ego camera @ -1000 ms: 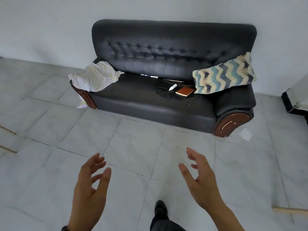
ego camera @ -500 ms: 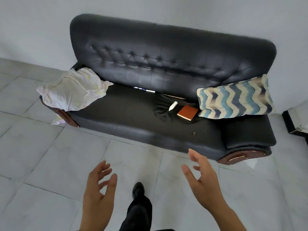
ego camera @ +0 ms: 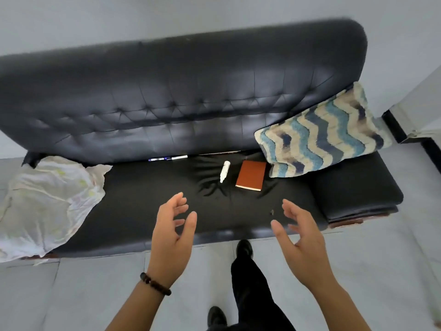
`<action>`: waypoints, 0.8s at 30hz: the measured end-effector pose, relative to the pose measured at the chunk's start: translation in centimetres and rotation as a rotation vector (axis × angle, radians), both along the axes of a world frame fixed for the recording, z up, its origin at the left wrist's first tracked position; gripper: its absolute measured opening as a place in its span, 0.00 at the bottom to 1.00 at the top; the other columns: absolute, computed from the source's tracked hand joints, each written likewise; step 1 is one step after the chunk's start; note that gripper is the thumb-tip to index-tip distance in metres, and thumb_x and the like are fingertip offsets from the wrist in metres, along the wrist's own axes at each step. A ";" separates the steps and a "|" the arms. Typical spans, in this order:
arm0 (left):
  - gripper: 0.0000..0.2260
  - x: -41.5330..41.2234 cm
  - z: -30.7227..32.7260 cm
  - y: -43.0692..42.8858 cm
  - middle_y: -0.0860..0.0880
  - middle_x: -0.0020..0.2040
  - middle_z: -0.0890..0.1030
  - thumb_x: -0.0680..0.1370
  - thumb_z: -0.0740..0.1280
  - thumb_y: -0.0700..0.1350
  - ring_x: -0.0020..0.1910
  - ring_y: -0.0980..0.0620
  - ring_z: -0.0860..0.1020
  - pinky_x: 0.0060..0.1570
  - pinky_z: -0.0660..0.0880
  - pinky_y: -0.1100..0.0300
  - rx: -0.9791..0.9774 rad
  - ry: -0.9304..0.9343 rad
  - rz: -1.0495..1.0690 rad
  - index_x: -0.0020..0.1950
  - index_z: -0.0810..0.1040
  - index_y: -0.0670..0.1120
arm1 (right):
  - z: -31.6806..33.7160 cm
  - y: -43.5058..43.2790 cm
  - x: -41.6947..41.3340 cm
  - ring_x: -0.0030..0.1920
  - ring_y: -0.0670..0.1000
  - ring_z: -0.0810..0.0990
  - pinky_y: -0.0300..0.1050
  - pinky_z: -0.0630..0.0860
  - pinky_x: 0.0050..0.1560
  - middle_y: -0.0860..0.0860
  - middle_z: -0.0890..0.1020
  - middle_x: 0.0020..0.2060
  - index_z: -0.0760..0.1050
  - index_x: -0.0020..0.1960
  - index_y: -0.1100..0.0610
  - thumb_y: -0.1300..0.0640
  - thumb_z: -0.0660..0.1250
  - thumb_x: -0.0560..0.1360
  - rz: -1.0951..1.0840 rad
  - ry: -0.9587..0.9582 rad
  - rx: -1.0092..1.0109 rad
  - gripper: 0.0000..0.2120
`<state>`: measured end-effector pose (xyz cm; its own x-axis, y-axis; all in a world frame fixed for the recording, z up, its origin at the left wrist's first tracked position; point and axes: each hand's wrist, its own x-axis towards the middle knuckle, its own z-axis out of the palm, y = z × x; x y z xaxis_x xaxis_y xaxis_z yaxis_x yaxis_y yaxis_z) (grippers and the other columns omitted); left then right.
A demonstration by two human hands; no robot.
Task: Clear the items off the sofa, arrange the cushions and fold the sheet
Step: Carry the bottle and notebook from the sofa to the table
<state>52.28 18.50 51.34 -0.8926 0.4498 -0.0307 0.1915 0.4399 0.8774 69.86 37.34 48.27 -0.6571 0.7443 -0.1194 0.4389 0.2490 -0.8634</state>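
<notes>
while empty, both hands (ego camera: pixel 235 237) over sofa (ego camera: pixel 167 211) front edge

Dark beaded bracelet (ego camera: pixel 155 284), black trousers (ego camera: pixel 255 292), black shoes (ego camera: pixel 244 249).

floor (ego camera: pixel 95 295): grey tiles | wall (ego camera: pixel 214 13): plain grey | bracelet (ego camera: pixel 155 284): dark beads | shoes (ego camera: pixel 244 248): black

No text, label, brand, number or sign can be read anywhere in the view. The brown notebook (ego camera: pixel 251 175) on the sofa (ego camera: pixel 167 96) shows a plain cover. The white bottle (ego camera: pixel 224 171) and the pens (ego camera: pixel 167 158) at the back of the seat are too small and blurred to show any print.
</notes>
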 end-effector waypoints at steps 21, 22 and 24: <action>0.19 -20.9 -38.1 25.2 0.55 0.63 0.68 0.78 0.67 0.42 0.60 0.61 0.72 0.63 0.74 0.52 -0.310 -0.273 -0.137 0.68 0.69 0.49 | -36.1 20.9 -22.1 0.51 0.42 0.77 0.47 0.75 0.58 0.49 0.68 0.69 0.64 0.75 0.49 0.41 0.67 0.77 -0.089 -0.520 -0.262 0.30; 0.20 -21.4 -41.6 26.0 0.54 0.63 0.67 0.78 0.68 0.42 0.61 0.57 0.72 0.63 0.73 0.52 -0.336 -0.238 -0.138 0.69 0.70 0.48 | -39.2 21.1 -23.0 0.58 0.46 0.76 0.50 0.74 0.60 0.50 0.66 0.71 0.61 0.76 0.49 0.37 0.66 0.76 -0.124 -0.557 -0.265 0.34; 0.23 -22.3 -48.2 27.2 0.49 0.68 0.66 0.77 0.69 0.44 0.67 0.49 0.68 0.65 0.70 0.53 -0.406 -0.145 -0.132 0.71 0.68 0.46 | -44.6 21.1 -24.6 0.70 0.55 0.69 0.55 0.71 0.64 0.52 0.62 0.74 0.55 0.79 0.49 0.30 0.67 0.71 -0.201 -0.647 -0.215 0.45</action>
<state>30.02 45.71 3.09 -0.8016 0.4856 -0.3488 0.1572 0.7340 0.6606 45.26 58.44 3.66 -0.2573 0.7597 -0.5972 0.8996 -0.0374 -0.4351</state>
